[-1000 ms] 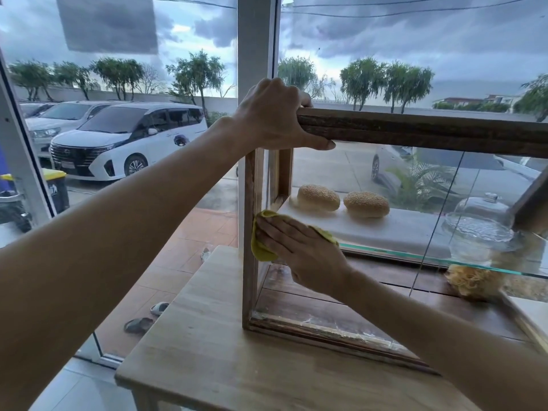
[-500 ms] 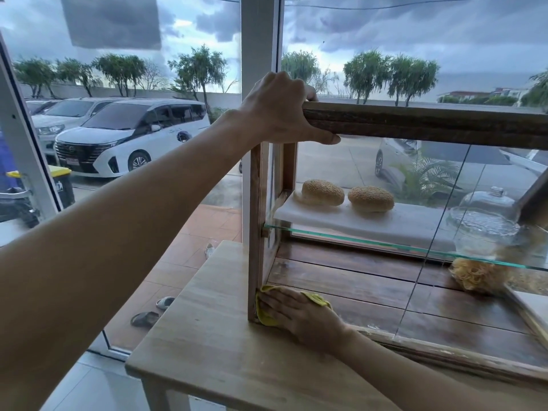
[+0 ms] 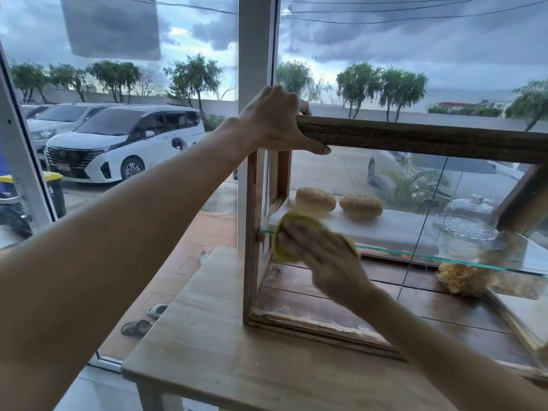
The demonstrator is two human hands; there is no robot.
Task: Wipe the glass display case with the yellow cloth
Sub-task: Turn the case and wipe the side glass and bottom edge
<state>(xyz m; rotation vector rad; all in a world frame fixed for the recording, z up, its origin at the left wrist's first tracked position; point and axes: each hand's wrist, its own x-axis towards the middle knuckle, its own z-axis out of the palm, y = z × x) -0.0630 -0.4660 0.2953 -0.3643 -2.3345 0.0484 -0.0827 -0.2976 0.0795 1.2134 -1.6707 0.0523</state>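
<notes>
A wood-framed glass display case (image 3: 415, 137) stands on a light wooden table (image 3: 225, 357). My left hand (image 3: 275, 120) grips the case's top left corner, thumb along the front rail. My right hand (image 3: 323, 256) presses the yellow cloth (image 3: 284, 235) flat against the front glass pane, near the left post at the height of the glass shelf. The hand and cloth are blurred by motion. Most of the cloth is hidden under my fingers.
Inside the case, two sesame buns (image 3: 338, 203) sit on a white board, with a glass dome (image 3: 465, 221) and a yellowish bundle (image 3: 456, 277) to the right. Behind is a large window with parked cars (image 3: 118, 143). Sandals (image 3: 142, 321) lie outside on the tiles.
My right hand slid the cloth down the glass from shelf height to the bottom frame, then back up to shelf height. My left hand stayed on the top corner.
</notes>
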